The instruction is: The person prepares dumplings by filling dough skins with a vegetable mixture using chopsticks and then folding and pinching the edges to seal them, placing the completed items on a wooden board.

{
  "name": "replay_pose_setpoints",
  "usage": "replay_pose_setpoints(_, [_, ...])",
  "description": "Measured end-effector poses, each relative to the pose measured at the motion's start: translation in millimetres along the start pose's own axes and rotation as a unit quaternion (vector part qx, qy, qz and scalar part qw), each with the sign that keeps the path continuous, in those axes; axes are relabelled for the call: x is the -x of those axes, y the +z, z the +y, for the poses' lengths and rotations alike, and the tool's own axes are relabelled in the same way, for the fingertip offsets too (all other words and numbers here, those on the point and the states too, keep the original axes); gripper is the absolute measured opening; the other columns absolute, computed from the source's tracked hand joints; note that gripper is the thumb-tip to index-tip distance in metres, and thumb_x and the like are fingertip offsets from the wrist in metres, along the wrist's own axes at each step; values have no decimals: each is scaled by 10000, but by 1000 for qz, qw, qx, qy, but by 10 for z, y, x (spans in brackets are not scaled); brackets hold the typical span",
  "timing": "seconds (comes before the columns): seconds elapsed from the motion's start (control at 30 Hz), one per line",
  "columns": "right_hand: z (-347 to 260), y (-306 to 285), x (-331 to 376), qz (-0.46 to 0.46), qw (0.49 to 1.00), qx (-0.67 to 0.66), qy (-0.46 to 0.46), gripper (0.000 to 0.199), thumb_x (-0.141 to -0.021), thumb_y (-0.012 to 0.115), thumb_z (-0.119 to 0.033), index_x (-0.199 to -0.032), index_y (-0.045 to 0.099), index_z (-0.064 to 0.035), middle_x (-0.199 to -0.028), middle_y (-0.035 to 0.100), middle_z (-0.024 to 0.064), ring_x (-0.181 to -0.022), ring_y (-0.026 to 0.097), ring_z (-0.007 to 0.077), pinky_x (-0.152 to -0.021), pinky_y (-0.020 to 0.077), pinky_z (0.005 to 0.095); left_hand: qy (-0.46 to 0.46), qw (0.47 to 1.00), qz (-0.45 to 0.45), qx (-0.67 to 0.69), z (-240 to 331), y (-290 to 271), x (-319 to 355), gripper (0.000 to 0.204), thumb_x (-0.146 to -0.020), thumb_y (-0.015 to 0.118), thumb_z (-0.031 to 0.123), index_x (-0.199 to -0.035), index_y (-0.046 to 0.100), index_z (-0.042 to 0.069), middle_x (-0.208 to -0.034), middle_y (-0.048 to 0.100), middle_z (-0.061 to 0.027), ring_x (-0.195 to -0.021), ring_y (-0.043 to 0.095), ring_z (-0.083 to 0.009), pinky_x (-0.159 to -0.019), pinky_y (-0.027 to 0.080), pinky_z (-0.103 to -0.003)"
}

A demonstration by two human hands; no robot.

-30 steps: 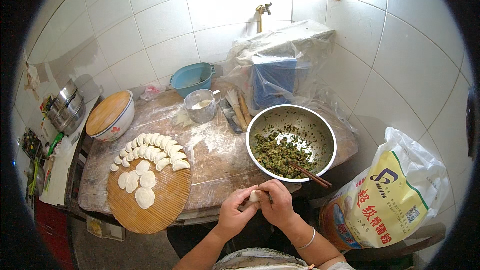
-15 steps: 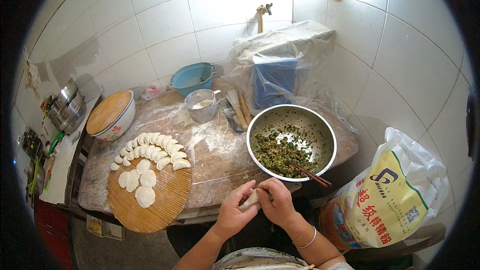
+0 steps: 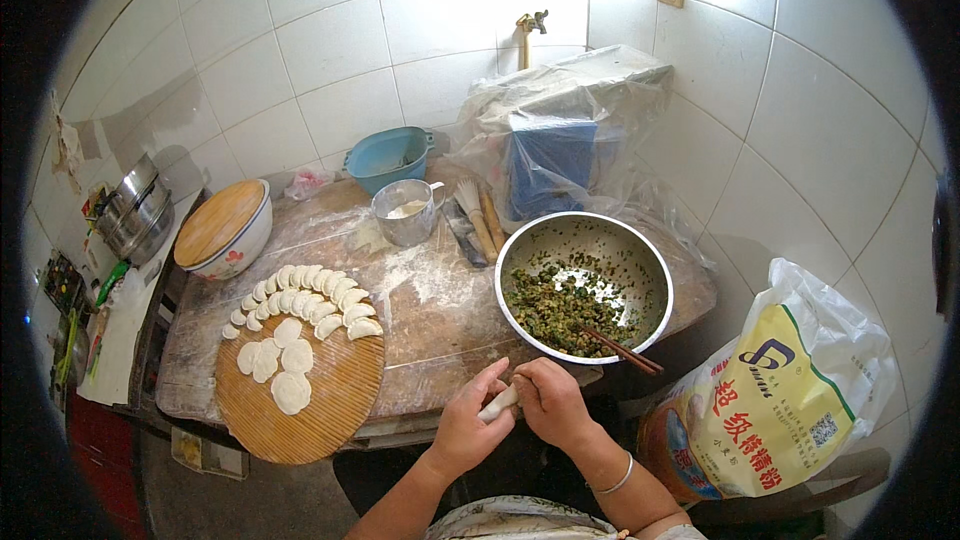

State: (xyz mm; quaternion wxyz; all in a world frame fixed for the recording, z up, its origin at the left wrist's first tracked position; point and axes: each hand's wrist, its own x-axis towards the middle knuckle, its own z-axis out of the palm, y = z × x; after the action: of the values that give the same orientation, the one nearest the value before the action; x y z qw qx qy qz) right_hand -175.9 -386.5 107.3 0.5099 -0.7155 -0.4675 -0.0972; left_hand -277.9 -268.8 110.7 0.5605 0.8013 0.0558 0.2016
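Observation:
My left hand (image 3: 470, 425) and my right hand (image 3: 548, 402) meet over the near edge of the floured wooden board (image 3: 430, 310), both pinching one pale dumpling (image 3: 499, 403) between the fingers. Just beyond them stands a steel bowl (image 3: 640, 260) of chopped green filling (image 3: 556, 308), with chopsticks (image 3: 622, 350) resting on its near rim. To the left, a round bamboo mat (image 3: 320, 410) carries rows of folded dumplings (image 3: 310, 292) and several flat round wrappers (image 3: 282, 370).
A steel cup (image 3: 405, 212) of flour, a blue basin (image 3: 388, 157) and a lidded ceramic bowl (image 3: 225, 228) stand at the back. A plastic-covered box (image 3: 560, 140) sits by the tiled wall. A large printed flour sack (image 3: 780, 400) leans at the right, stacked steel pots (image 3: 135, 210) at the far left.
Both hands stay at the board's near edge working the same dumpling; the fingers have shifted slightly along its edge. Nothing else has moved.

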Motion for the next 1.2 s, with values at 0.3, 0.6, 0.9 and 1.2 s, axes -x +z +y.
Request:
replay_pose_setpoints(0.3, [-32, -17, -1, 16, 988, -94, 120, 104, -849, 601, -53, -911, 639, 22, -803, 645, 110, -727, 624, 192, -636, 490, 279, -5, 998, 27, 48, -61, 38, 4, 534, -816, 600, 16, -1320, 425, 4, -1028, 574, -100, -880, 565, -127, -762, 475, -270])
replay_pose_setpoints(0.6, [10, 54, -5, 16, 993, -84, 87, 83, -825, 624, -28, -899, 632, 7, -777, 615, 100, -671, 594, 170, -608, 473, 268, 69, 993, 52, -75, -70, -21, -19, 429, -811, 614, 57, -1226, 526, -10, -1051, 609, -123, -897, 586, -165, -761, 482, -287])
replay_pose_setpoints(0.9, [30, 69, -13, 23, 998, -31, 44, 71, -828, 627, -26, -886, 635, 14, -783, 619, 73, -676, 578, 133, -604, 465, 255, -16, 999, 13, 46, -11, -28, -2, 417, -816, 626, 41, -1221, 533, 6, -1061, 578, -83, -914, 569, -116, -755, 484, -251])
replay_pose_setpoints(1.2, [122, 139, 56, 23, 965, -165, 203, 80, -842, 616, -46, -875, 638, 24, -752, 619, 70, -652, 563, 129, -585, 456, 261, -73, 977, 0, 200, -254, 46, -3, 500, -826, 604, -16, -1292, 422, -16, -1110, 551, -80, -999, 560, -136, -842, 481, -273])
